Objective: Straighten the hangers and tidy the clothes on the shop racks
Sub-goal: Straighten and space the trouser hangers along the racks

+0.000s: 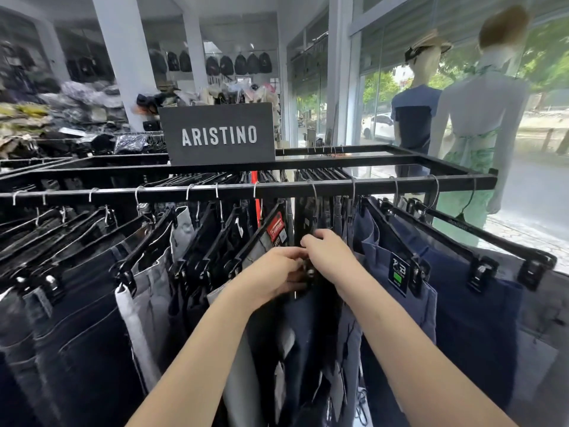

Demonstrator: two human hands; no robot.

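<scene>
One black rail (369, 188) crosses mid-frame, loaded with trousers on clip hangers. Two hands meet at frame centre on one clip hanger (308, 274), which carries dark trousers (303, 328). Left hand (271, 274): fingers curled, pinching the hanger's clip. Right hand (331, 255): fingers bent down over the hanger's top, gripping it, with the fingertips partly hidden. Two navy pairs (480, 309) hang right of centre. One sign (218, 135) reading ARISTINO stands on the rack, upper centre. Two mannequins (415, 100) stand by the window, upper right.
</scene>
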